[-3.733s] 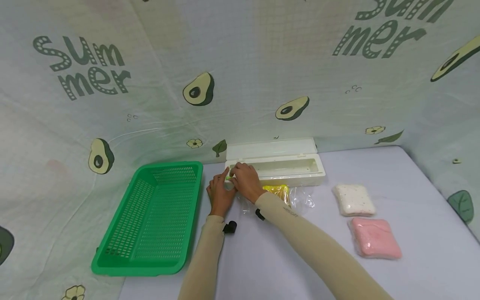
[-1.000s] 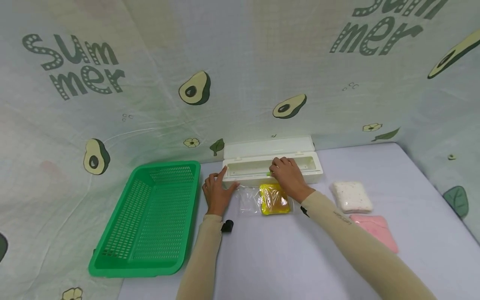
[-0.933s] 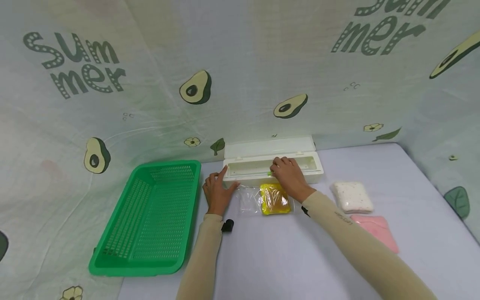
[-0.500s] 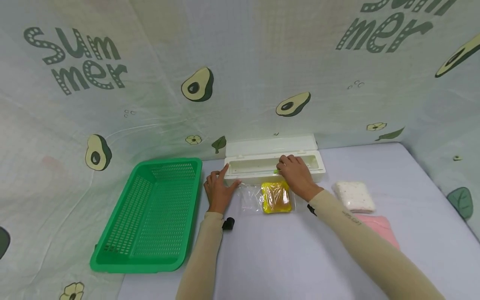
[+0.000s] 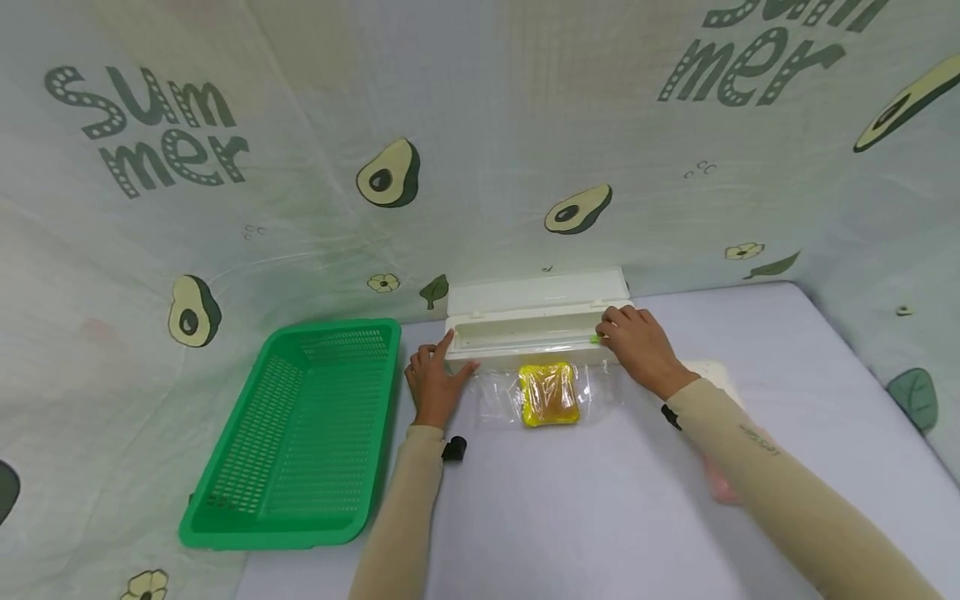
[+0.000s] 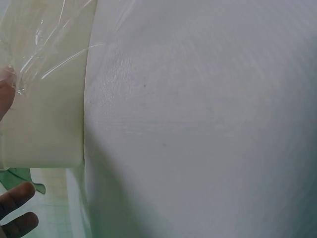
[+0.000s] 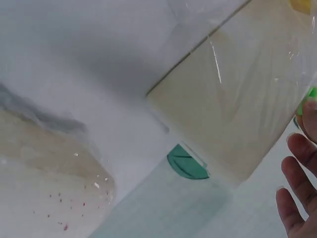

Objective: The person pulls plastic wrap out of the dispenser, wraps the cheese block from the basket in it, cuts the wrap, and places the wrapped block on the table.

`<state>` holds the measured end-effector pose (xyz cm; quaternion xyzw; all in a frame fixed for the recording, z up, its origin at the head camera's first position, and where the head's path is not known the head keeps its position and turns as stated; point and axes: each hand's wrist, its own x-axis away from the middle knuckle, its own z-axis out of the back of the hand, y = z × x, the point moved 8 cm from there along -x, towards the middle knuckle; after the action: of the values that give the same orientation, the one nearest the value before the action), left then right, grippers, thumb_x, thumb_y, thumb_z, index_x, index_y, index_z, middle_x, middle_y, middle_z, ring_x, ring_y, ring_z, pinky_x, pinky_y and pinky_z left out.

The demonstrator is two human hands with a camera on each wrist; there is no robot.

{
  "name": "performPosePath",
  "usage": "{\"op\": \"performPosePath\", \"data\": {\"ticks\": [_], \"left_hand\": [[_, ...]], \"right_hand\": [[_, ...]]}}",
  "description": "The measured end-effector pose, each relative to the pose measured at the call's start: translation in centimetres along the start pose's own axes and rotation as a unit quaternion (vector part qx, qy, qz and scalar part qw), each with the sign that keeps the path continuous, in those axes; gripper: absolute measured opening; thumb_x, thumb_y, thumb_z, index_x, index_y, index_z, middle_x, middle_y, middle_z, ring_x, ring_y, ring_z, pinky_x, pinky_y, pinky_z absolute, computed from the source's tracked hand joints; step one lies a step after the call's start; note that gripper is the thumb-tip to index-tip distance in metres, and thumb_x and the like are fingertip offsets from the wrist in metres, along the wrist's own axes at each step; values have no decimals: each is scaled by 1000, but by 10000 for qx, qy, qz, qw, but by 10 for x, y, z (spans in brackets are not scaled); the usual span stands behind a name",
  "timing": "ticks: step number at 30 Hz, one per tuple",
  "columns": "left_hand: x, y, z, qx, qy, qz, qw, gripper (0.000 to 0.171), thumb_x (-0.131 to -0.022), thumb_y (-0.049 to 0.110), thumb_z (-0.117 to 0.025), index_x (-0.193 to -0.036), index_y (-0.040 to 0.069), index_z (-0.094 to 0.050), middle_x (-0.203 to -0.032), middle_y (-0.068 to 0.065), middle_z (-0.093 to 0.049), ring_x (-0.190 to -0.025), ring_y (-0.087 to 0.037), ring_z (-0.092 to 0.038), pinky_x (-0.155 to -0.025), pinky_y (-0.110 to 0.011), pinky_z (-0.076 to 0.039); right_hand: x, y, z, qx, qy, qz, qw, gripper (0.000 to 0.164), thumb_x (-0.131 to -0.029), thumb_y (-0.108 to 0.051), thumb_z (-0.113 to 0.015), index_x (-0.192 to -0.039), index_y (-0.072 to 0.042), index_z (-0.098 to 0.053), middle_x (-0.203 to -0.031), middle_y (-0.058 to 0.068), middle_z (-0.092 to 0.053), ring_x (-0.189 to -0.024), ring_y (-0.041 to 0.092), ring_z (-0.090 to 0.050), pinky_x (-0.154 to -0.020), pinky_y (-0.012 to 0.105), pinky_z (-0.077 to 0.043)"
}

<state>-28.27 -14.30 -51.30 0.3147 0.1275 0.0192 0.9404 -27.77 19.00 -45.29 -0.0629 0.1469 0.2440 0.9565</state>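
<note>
A long white cling film dispenser (image 5: 491, 363) stands at the back of the table, its lid (image 5: 540, 292) raised. My right hand (image 5: 640, 346) pinches the small green slide cutter (image 5: 595, 339) near the right end of its front rail. At the left end, my left hand (image 5: 437, 385) steadies the dispenser with spread fingers. In the left wrist view its thumb (image 6: 6, 91) presses film against the front wall. Clear film (image 5: 600, 387) hangs from the front onto the table around a yellow, bread-slice-shaped piece (image 5: 549, 394).
A green perforated basket (image 5: 307, 433) stands to the left. On the right lie a wrapped white block with red specks (image 7: 64, 193) and a pink block (image 5: 722, 483), both partly hidden by my right sleeve in the head view. A printed cloth (image 5: 480, 167) hangs close behind the dispenser.
My right hand has slid the green cutter along the rail from the left end to near the right end. My left hand stays at the left end.
</note>
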Motion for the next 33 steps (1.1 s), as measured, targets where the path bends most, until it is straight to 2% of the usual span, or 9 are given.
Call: {"op": "performPosePath", "data": {"ticks": [7,10,17,23,29,33], "left_hand": [[0,-4,1,29,86,58,9999,83,-87,48,-86,-158,21,-52,-131,-21,-56,-125,-42,-46,-108,-59,-32],[0,-5,3,58,129,75,9999,82,-86,46,-86,-158,21,-53,-130,-21,-56,-124,-41,-46,-108,-58,-31],[2,-2,-3,97,61,-11,9999,83,-87,48,-85,-158,21,-52,-128,-23,-55,-123,-43,-47,-107,-59,-32],[1,0,-4,21,49,8,10000,82,-88,47,-85,-159,21,-51,-127,-22,-54,-123,-42,-46,-106,-58,-33],[0,2,-2,46,22,-6,10000,82,-88,45,-85,-159,20,-51,-128,-22,-54,-123,-42,-46,-107,-59,-33],[1,2,-2,116,-95,-28,9999,82,-90,44,-84,-160,19,-49,-130,-22,-53,-123,-41,-45,-106,-59,-33]], "right_hand": [[12,23,6,86,39,-131,9999,14,-94,-10,-78,-107,-5,-75,-113,10,-63,-109,34,-59,-96,51,-49],[15,30,10,122,143,-53,9998,15,-93,-9,-79,-107,-4,-76,-111,11,-64,-108,34,-59,-94,52,-49],[24,36,18,80,440,251,9987,17,-88,-6,-82,-103,-3,-76,-105,12,-65,-103,35,-60,-88,51,-51],[33,45,21,50,590,159,9981,17,-85,3,-83,-99,-3,-74,-104,11,-68,-103,35,-61,-86,51,-51],[33,42,20,50,537,25,9985,15,-88,1,-81,-100,-2,-72,-105,13,-66,-102,36,-61,-87,52,-50],[32,29,21,-213,653,-327,9971,15,-93,-4,-79,-106,1,-74,-109,17,-67,-104,41,-63,-89,56,-50]]}}
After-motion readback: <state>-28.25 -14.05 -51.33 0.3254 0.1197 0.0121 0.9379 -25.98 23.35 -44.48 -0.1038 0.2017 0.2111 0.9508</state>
